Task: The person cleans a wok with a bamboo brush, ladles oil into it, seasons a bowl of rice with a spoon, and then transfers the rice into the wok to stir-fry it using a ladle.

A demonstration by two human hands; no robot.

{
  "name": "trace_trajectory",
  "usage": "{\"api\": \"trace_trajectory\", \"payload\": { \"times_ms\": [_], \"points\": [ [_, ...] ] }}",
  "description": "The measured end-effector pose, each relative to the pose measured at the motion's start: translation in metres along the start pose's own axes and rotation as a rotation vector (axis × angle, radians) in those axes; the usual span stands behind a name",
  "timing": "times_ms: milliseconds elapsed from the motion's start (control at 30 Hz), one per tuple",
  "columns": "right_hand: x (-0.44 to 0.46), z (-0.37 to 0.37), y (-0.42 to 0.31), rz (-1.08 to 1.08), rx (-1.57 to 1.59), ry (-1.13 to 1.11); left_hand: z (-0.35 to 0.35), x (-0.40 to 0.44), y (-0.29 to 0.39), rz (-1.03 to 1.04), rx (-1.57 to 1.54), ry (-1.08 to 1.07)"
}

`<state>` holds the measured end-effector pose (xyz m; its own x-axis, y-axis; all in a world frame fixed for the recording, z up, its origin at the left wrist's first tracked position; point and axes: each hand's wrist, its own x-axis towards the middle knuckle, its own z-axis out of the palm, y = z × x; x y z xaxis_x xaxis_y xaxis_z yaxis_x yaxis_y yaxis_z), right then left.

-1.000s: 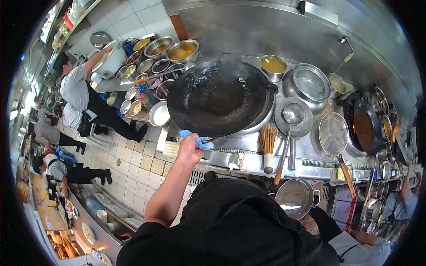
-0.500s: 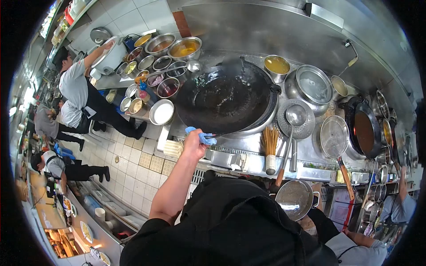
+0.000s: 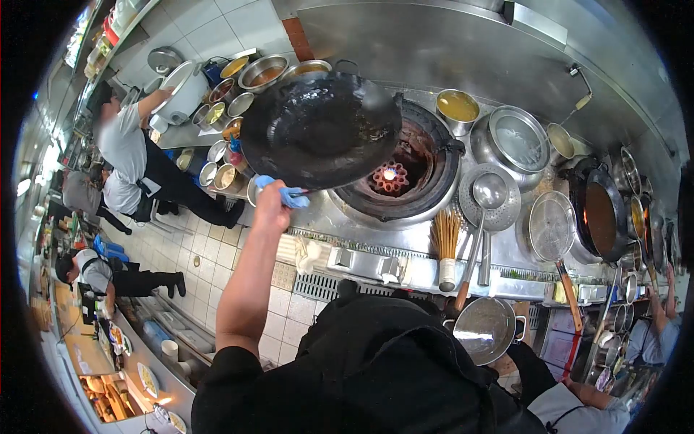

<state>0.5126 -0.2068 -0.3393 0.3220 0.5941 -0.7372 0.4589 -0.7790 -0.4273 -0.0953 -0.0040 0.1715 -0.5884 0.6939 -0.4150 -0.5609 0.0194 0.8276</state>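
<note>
My left hand is closed around the near edge of a large black wok, with a folded blue cloth between. The wok is raised and tilted over the left side of the counter, off the burner, where a small flame shows inside the dark ring. A little oily sheen lies on the wok's inner surface; no food shows in it. My right hand is not in view. On the right of my body a two-handled metal pot shows; what supports it is hidden.
Right of the burner are a bamboo brush, a ladle on a perforated skimmer, a mesh strainer and a pot of yellow liquid. Several seasoning bowls stand at left. Co-workers stand left and lower right.
My left hand has lifted the wok off the burner and moved it left, uncovering the flame. The wok now covers several bowls and the ladle lying across them.
</note>
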Motion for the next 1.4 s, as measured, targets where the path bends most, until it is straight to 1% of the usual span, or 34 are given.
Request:
{"api": "trace_trajectory", "payload": {
  "times_ms": [67, 100, 133, 233, 333, 400, 500, 633, 733, 900, 933, 1000, 1133, 1200, 1233, 1267, 1333, 1367, 1400],
  "points": [
    [-0.003, -0.004, -0.011, 0.002, 0.009, 0.0, 0.001, 0.01, 0.022, 0.036, 0.009, 0.029],
    [-0.008, -0.006, -0.019, 0.003, 0.012, 0.0, 0.005, 0.012, 0.03, 0.087, 0.027, 0.067],
    [-0.007, -0.007, -0.021, 0.003, 0.023, 0.001, -0.005, 0.034, 0.035, 0.109, 0.033, 0.084],
    [-0.012, -0.012, -0.034, 0.006, 0.06, 0.007, -0.003, 0.06, 0.063, 0.155, 0.064, 0.162],
    [-0.021, -0.013, -0.048, 0.018, 0.104, 0.021, 0.004, 0.08, 0.09, 0.206, 0.093, 0.177],
    [-0.026, -0.013, -0.057, 0.025, 0.146, 0.036, -0.005, 0.105, 0.107, 0.203, 0.074, 0.147],
    [-0.041, -0.012, -0.073, 0.05, 0.223, 0.058, -0.012, 0.141, 0.128, 0.253, 0.09, 0.239],
    [-0.066, -0.013, -0.097, 0.082, 0.347, 0.102, -0.032, 0.2, 0.151, 0.279, 0.109, 0.189],
    [-0.088, -0.017, -0.116, 0.102, 0.453, 0.13, -0.036, 0.233, 0.168, 0.289, 0.153, 0.218],
    [-0.123, -0.028, -0.153, 0.109, 0.603, 0.181, -0.046, 0.304, 0.184, 0.311, 0.091, 0.343],
    [-0.128, -0.031, -0.158, 0.104, 0.627, 0.192, -0.046, 0.313, 0.189, 0.308, 0.089, 0.339],
    [-0.137, -0.036, -0.168, 0.097, 0.665, 0.208, -0.042, 0.323, 0.195, 0.349, 0.242, 0.375],
    [-0.152, -0.043, -0.189, 0.078, 0.716, 0.235, -0.023, 0.325, 0.21, 0.304, 0.355, 0.364],
    [-0.16, -0.047, -0.199, 0.069, 0.734, 0.242, -0.011, 0.32, 0.216, 0.376, 0.467, 0.425],
    [-0.164, -0.048, -0.204, 0.067, 0.739, 0.24, 0.004, 0.302, 0.222, 0.374, 0.555, 0.478],
    [-0.166, -0.049, -0.204, 0.07, 0.743, 0.242, 0.006, 0.303, 0.221, 0.368, 0.556, 0.481],
    [-0.167, -0.05, -0.207, 0.065, 0.752, 0.246, 0.013, 0.314, 0.226, 0.436, 0.695, 0.604],
    [-0.168, -0.049, -0.206, 0.068, 0.753, 0.243, -0.004, 0.354, 0.225, 0.492, 0.897, 0.641],
    [-0.167, -0.048, -0.203, 0.071, 0.757, 0.242, -0.001, 0.358, 0.228, 0.49, 0.894, 0.646]
  ]
}}
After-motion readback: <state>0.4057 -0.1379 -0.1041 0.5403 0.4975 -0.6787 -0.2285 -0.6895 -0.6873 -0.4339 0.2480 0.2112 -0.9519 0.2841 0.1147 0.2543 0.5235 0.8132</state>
